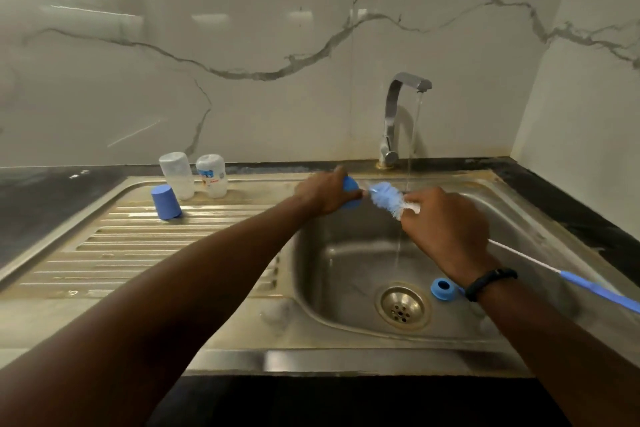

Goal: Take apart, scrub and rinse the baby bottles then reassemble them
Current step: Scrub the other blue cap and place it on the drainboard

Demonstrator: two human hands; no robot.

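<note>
My left hand (325, 192) grips a blue bottle cap (350, 192) over the sink basin. My right hand (446, 229) grips the wire shaft of a bottle brush just behind its light blue bristle head (386, 199). The bristle tip points into the cap's opening. The brush's blue handle (602, 293) sticks out to the right past my wrist. A blue screw ring (443, 289) lies in the basin near the drain. Two clear bottle bodies (177, 175) (212, 175) stand upside down on the drainboard, with another blue cap (165, 202) in front of them.
The tap (398, 114) at the back runs a thin stream of water into the steel sink (346, 295) beside the brush. The ribbed drainboard (138, 253) lies to the left. Dark countertop (34, 204) surrounds the sink, with marble wall behind and to the right.
</note>
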